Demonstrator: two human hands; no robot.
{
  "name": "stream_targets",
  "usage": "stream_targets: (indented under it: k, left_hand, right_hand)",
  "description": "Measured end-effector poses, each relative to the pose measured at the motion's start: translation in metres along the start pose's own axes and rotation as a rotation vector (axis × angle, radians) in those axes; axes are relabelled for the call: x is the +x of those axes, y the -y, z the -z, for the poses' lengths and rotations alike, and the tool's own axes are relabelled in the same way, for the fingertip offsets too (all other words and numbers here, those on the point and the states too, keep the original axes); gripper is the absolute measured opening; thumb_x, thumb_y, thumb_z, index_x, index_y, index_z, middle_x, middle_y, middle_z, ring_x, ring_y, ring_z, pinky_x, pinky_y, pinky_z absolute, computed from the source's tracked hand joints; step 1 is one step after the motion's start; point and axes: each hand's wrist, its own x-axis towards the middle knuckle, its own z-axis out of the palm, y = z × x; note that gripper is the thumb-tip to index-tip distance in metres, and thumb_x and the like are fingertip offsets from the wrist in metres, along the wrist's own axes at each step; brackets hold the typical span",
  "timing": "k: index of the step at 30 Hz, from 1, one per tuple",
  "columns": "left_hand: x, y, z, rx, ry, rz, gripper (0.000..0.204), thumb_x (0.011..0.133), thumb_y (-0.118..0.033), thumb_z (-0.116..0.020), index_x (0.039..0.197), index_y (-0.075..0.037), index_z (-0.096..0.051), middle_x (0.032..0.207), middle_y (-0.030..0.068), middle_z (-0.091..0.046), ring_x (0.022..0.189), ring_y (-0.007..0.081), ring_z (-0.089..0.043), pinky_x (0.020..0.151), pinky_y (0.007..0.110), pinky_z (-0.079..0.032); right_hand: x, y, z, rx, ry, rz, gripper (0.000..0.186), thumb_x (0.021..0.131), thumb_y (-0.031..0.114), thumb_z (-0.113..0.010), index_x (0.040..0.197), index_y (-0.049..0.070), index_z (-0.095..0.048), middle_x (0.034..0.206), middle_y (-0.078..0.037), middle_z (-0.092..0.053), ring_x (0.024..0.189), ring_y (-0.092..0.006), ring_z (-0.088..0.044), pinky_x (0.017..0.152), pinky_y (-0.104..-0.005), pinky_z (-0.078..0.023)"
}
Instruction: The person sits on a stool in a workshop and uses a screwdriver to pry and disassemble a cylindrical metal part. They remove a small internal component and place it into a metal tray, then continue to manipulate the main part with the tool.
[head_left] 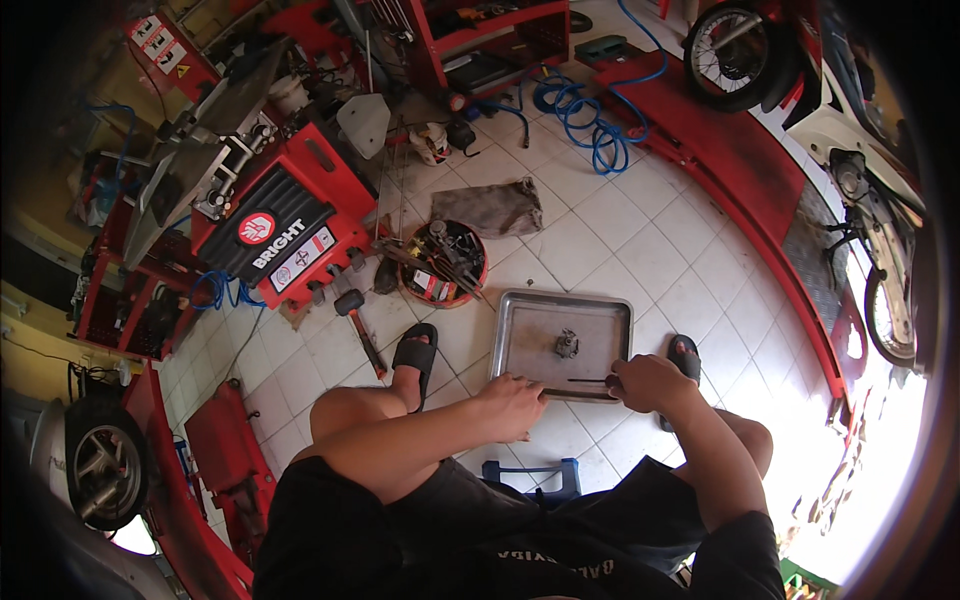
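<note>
A shallow metal tray (pixel 505 325) lies on the floor between my feet. Near its middle sits a small grey metal part (pixel 567 344), which looks like a carburetor. My right hand (pixel 645 384) is over the tray's near right corner, closed on a screwdriver (pixel 590 380) whose thin dark shaft points left across the tray. At the near left corner, my left hand (pixel 513 407) has its fingers curled in by the rim. What those fingers hold, if anything, is hidden. Neither hand touches the metal part.
A round red tub (pixel 473 295) full of tools and a mallet (pixel 352 312) lie left of the tray. Behind them is a grey rag (pixel 490 207). A red machine (pixel 290 220) stands at left, a red lift platform (pixel 720 150) at right, and a coiled blue hose (pixel 585 125) lies beyond.
</note>
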Motion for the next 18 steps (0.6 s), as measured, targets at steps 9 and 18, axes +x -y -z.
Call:
stream_targets:
  k: [9,18]
  left_hand:
    - [-0.0027,0.0009,-0.0014,-0.016,0.014,0.008,0.064,0.081,-0.042,-0.079,0.123,0.001,-0.058,0.114,0.0151,-0.061,0.109,0.0307,-0.065,0.088,0.042,-0.053]
    - [-0.006,0.0004,-0.0019,0.001,0.011,0.01,0.064,0.081,-0.043,-0.079,0.122,0.001,-0.058,0.114,0.0146,-0.061,0.11,0.0309,-0.065,0.09,0.042,-0.053]
  right_hand:
    - [-0.0018,0.0044,0.0057,-0.015,-0.005,0.009,0.031,0.096,0.031,-0.055,0.104,0.003,-0.068,0.092,-0.016,-0.073,0.093,-0.0346,-0.07,0.084,-0.0458,-0.055]
    - [0.002,0.0045,0.0046,-0.025,0.015,-0.025,0.036,0.097,0.034,-0.053,0.104,0.001,-0.067,0.093,-0.019,-0.072,0.094,-0.0362,-0.07,0.085,-0.0463,-0.054]
